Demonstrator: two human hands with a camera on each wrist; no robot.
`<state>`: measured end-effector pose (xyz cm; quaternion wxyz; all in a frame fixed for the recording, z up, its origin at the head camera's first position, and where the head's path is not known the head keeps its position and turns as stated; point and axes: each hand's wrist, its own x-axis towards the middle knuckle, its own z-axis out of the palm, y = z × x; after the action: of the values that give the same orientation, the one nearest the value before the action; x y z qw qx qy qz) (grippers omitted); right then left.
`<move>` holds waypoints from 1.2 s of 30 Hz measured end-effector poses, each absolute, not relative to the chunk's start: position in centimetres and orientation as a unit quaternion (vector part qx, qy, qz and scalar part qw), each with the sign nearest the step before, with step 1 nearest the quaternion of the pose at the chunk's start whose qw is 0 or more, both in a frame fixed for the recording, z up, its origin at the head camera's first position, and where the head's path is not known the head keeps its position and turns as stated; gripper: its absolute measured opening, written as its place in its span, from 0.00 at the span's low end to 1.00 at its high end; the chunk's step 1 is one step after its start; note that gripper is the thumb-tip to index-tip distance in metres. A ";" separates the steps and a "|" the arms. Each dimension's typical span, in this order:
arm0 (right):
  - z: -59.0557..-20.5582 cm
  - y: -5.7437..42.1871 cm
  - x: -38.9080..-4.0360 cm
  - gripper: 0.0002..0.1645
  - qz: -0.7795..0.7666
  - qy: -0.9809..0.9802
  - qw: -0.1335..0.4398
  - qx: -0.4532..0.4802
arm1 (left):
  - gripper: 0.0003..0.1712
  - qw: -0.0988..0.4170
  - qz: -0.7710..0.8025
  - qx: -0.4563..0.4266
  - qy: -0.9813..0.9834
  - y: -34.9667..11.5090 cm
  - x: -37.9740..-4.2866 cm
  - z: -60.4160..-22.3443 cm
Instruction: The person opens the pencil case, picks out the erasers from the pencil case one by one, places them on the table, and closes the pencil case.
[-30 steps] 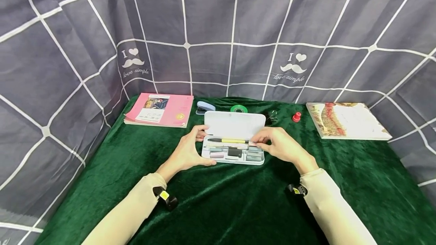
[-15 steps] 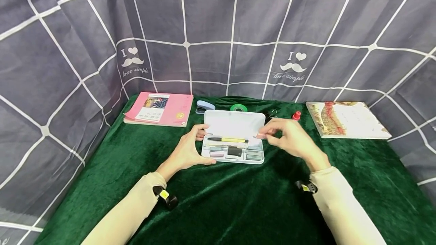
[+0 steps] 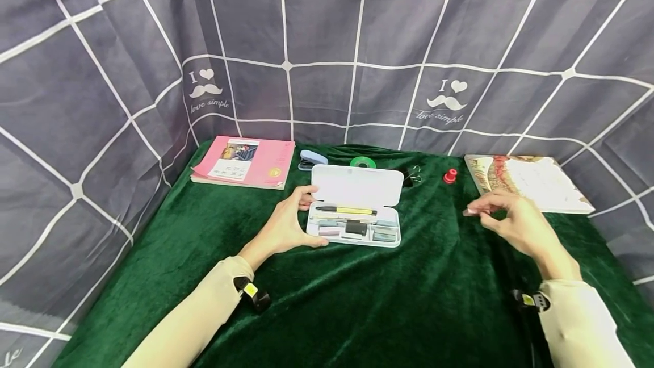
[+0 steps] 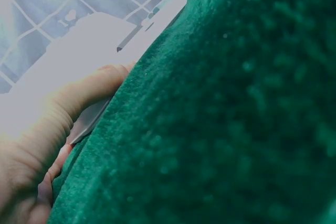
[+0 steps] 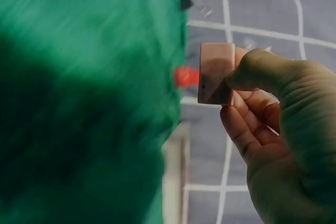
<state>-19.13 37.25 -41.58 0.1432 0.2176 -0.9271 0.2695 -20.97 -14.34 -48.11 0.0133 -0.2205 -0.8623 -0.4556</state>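
Note:
A white pencil case (image 3: 356, 184) lies on the green cloth with its lid raised. Inside are a yellow-and-black pen (image 3: 349, 210), a small black piece (image 3: 356, 227), a pale pink block (image 3: 328, 231) and greyish blocks (image 3: 384, 234). My left hand (image 3: 282, 225) holds the case by its left end, thumb at the front edge and fingers behind. Off to the right, my right hand (image 3: 521, 229) pinches a small pinkish eraser (image 5: 214, 72) between thumb and fingers above the cloth. In the left wrist view the case (image 4: 86, 38) is washed out by glare.
A pink book (image 3: 265, 158) lies at the back left, near a blue stapler (image 3: 313, 158) and green tape (image 3: 363, 162). Black binder clips (image 3: 409, 178), a red bottle-like piece (image 3: 450, 176) and a white patterned book (image 3: 541, 183) are along the back right.
My right hand has lifted away from the case and moved well to the right, carrying the eraser. My left hand stays on the case.

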 end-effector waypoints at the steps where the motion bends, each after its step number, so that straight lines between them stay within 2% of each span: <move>1: -42.0 37.8 -19.0 0.19 0.266 -0.931 0.140 0.209 | 0.68 0.012 -0.455 -0.219 -0.863 -14.3 -20.9 -48.1; 7: -43.4 39.3 -18.6 0.18 0.257 -0.941 0.117 0.189 | 0.68 0.001 -0.452 -0.201 -0.869 -14.1 -20.5 -48.2; 15: -43.9 39.7 -18.4 0.22 0.283 -0.924 0.098 0.238 | 0.67 0.004 -0.453 -0.207 -0.867 -13.9 -20.5 -48.2; 23: -42.9 39.1 -17.9 0.19 0.262 -0.935 0.102 0.216 | 0.68 -0.006 -0.455 -0.205 -0.867 -13.6 -20.4 -48.4; 29: -41.1 33.3 -18.7 0.22 0.357 -0.895 0.113 0.242 | 0.68 0.003 -0.454 -0.213 -0.865 -13.9 -20.6 -48.2; 36: -41.2 25.0 -20.7 0.19 0.415 -0.858 0.032 0.302 | 0.68 0.000 -0.448 -0.206 -0.870 -14.3 -20.8 -47.8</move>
<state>-20.68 25.01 -41.17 0.0316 0.3020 -0.8577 0.4150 -20.80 -14.33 -47.77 -0.0003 -0.2056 -0.8700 -0.4481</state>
